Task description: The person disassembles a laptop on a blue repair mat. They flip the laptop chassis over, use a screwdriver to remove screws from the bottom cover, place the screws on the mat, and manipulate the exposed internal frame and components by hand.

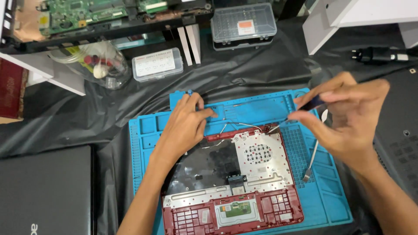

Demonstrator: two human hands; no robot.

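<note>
Red laptop palmrest shell (244,209) lying inside-up on blue repair mat (331,204). Left hand (185,126) pressing loosely on its top edge, grasping nothing. Right hand (348,115) pinching what looks like a dark-handled screwdriver (311,103) just above. Black cloth (100,113) beneath.

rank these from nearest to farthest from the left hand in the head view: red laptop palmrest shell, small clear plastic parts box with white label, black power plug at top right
From the left hand:
1. Red laptop palmrest shell, just below the hand on the blue work mat.
2. Small clear plastic parts box with white label, up and slightly left on the black cloth.
3. Black power plug, far off at the upper right.
</note>
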